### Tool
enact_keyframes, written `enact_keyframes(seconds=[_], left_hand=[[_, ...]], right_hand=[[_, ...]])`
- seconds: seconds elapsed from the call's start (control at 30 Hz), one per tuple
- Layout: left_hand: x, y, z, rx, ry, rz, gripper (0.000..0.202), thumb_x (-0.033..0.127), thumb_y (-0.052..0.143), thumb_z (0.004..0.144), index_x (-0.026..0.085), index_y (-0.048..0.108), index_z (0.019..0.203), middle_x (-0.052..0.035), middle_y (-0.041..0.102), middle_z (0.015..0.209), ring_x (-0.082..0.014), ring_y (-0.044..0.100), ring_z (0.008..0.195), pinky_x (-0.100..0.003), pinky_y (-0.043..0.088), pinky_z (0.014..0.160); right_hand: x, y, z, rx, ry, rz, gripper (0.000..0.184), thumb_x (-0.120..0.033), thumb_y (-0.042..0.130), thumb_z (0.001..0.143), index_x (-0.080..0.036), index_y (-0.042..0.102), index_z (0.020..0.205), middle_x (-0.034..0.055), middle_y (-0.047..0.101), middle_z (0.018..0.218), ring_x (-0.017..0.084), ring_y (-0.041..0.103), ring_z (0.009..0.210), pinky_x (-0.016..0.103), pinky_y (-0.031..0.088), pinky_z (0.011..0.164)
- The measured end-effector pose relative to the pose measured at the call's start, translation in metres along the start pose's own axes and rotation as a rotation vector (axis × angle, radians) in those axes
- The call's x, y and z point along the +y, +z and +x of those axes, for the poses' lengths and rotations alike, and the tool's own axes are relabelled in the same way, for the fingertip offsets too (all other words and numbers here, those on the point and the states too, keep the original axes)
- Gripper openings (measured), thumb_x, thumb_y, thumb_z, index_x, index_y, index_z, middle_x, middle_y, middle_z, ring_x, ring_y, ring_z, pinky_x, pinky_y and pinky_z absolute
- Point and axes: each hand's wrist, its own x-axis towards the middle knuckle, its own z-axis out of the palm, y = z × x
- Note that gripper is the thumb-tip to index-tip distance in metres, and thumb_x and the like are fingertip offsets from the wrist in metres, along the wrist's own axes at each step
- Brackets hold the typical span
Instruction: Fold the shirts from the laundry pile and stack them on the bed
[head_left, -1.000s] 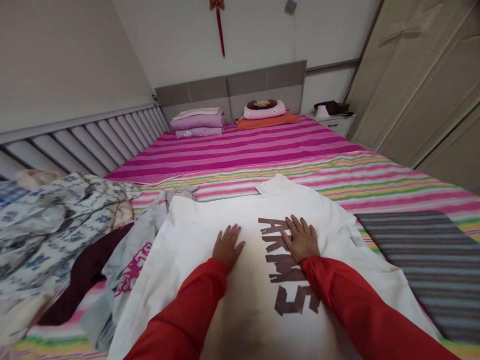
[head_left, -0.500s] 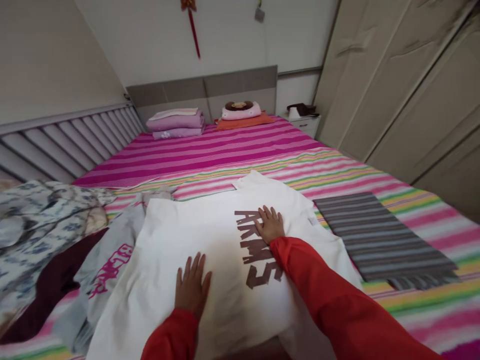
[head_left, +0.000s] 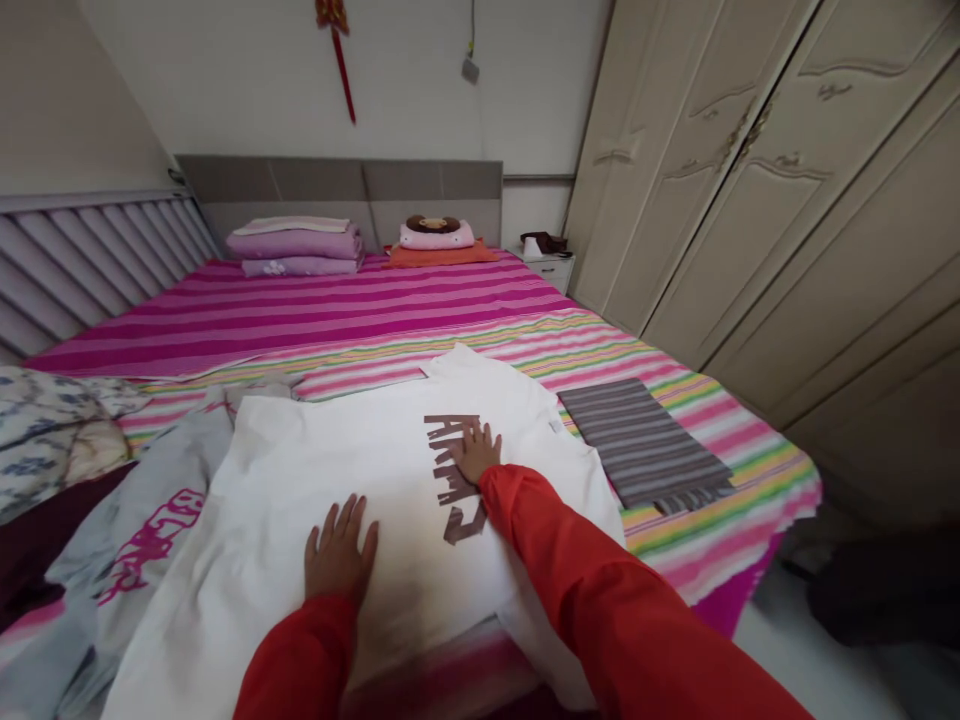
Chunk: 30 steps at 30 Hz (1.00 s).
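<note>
A white T-shirt (head_left: 277, 480) with large brown lettering lies spread sideways on the bed, its collar side toward the right. My left hand (head_left: 339, 550) rests flat on the plain lower part of the shirt, fingers apart. Farther off, my right hand (head_left: 477, 450) lies on the brown letters and covers part of them, its fingers also spread. Neither hand grips the cloth. Red sleeves cover both forearms. To the left, partly under the shirt's edge, lies a grey garment (head_left: 165, 480) with pink lettering.
A folded grey striped scarf (head_left: 637, 440) lies right of the shirt. Dark maroon cloth (head_left: 52, 550) and a floral garment (head_left: 45, 430) are heaped at left. Folded purple bedding (head_left: 296, 245) and a pink pillow (head_left: 437, 236) sit by the headboard (head_left: 330, 180). A wardrobe (head_left: 720, 200) stands right.
The view has turned to the right, so more of the wardrobe and the bed's right edge show. Both hands stay flat on the shirt in nearly the same places.
</note>
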Motion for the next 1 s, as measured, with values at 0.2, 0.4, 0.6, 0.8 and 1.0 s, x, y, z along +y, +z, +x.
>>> enact_keyframes(seconds=[0.2, 0.4, 0.6, 0.8, 1.0], left_hand=[[0.001, -0.004, 0.001, -0.004, 0.016, -0.038, 0.054, 0.041, 0.030, 0.093, 0.022, 0.042, 0.142, -0.0028, 0.037, 0.152, -0.0253, 0.028, 0.141, -0.049, 0.024, 0.113], [0.009, -0.014, -0.002, 0.024, 0.007, -0.048, 0.052, 0.037, 0.031, 0.093, 0.020, 0.046, 0.140, -0.0045, 0.041, 0.150, -0.0257, 0.030, 0.140, -0.048, 0.025, 0.112], [0.012, -0.018, -0.004, 0.044, 0.021, -0.062, 0.052, 0.038, 0.035, 0.093, 0.020, 0.045, 0.141, -0.0080, 0.043, 0.148, -0.0272, 0.032, 0.140, -0.049, 0.024, 0.113], [0.012, -0.023, -0.008, 0.010, 0.024, -0.038, 0.052, 0.035, 0.031, 0.094, 0.019, 0.044, 0.142, -0.0085, 0.041, 0.149, -0.0265, 0.032, 0.140, -0.047, 0.026, 0.112], [-0.011, -0.032, -0.031, -0.043, 0.079, 0.017, 0.053, 0.035, 0.032, 0.093, 0.018, 0.042, 0.142, -0.0059, 0.040, 0.150, -0.0243, 0.031, 0.140, -0.044, 0.025, 0.114]], right_hand=[[0.006, 0.021, -0.066, 0.032, -0.271, -0.023, 0.067, -0.062, 0.021, 0.093, -0.029, 0.023, 0.151, 0.0009, 0.018, 0.159, 0.028, 0.008, 0.146, 0.056, 0.002, 0.115], [0.111, -0.016, -0.086, 0.131, 0.059, -0.179, 0.056, -0.048, 0.023, 0.097, -0.031, 0.027, 0.149, -0.0030, 0.022, 0.158, 0.019, 0.014, 0.146, 0.043, 0.010, 0.117], [0.131, -0.012, -0.115, 0.175, 0.263, -0.159, 0.060, -0.043, 0.014, 0.097, -0.019, 0.023, 0.152, 0.0068, 0.021, 0.158, 0.024, 0.018, 0.145, 0.046, 0.016, 0.114], [0.066, 0.039, -0.164, 0.176, -0.149, -0.096, 0.062, -0.051, 0.025, 0.096, -0.026, 0.021, 0.152, 0.0034, 0.019, 0.159, 0.024, 0.011, 0.146, 0.049, 0.007, 0.116], [0.118, 0.026, -0.182, 0.194, -0.027, -0.129, 0.057, -0.041, 0.032, 0.094, -0.026, 0.031, 0.149, 0.0046, 0.026, 0.157, 0.024, 0.020, 0.144, 0.050, 0.015, 0.114]])
